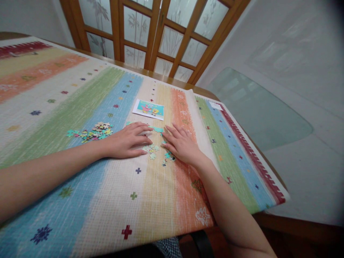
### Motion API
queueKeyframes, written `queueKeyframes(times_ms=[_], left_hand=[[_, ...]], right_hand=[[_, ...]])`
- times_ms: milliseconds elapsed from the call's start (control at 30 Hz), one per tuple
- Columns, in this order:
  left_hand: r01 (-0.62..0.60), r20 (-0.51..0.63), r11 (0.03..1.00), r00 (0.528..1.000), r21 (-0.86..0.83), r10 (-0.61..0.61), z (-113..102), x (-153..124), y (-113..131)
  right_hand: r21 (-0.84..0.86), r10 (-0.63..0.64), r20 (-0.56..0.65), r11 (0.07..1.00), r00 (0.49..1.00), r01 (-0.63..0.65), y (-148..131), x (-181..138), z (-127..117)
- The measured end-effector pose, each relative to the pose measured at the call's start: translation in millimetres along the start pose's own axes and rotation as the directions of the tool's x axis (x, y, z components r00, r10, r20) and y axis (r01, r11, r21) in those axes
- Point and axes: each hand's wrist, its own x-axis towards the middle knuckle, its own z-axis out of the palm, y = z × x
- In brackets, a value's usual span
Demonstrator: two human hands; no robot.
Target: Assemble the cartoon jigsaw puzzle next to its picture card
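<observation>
Both of my hands lie palm down over jigsaw pieces on a striped tablecloth. My left hand (129, 139) has its fingers spread, the tips touching the left part of a joined strip of turquoise puzzle pieces (156, 129). My right hand (181, 142) rests at the strip's right end, fingers stretched out, covering part of it. Between and below the hands sit a small group of pale loose puzzle pieces (152, 151) and some turquoise pieces (169, 156), partly under my right hand. A picture card (149, 109) with cartoon figures lies just beyond the strip.
Left of my left hand is a heap of loose puzzle pieces (96, 132). The striped tablecloth (118, 200) covers the table. A small white paper (215, 105) lies near the far right edge. Wooden glass-paned doors (150, 32) stand behind, with a wall to the right.
</observation>
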Motion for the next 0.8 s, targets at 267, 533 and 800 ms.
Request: queueKeyframes(times_ms=[267,533,800], left_hand=[[-0.005,-0.019,1.0,1.0,-0.024,0.004,0.4,0.4,-0.1],[0.007,-0.012,1.0,1.0,-0.03,-0.008,1.1,-0.5,-0.6],[0.0,0.0,1.0,1.0,-0.021,0.0,-0.1,0.1,-0.4]], right_hand=[[0.014,0.005,0.091,1.0,0.996,-0.007,-3.9,-1.2,-8.3],[0.02,0.025,0.111,0.999,0.993,-0.028,-8.6,-2.2,-12.8],[0.047,0.045,0.095,0.998,0.994,-0.049,-10.2,-1.8,-11.6]])
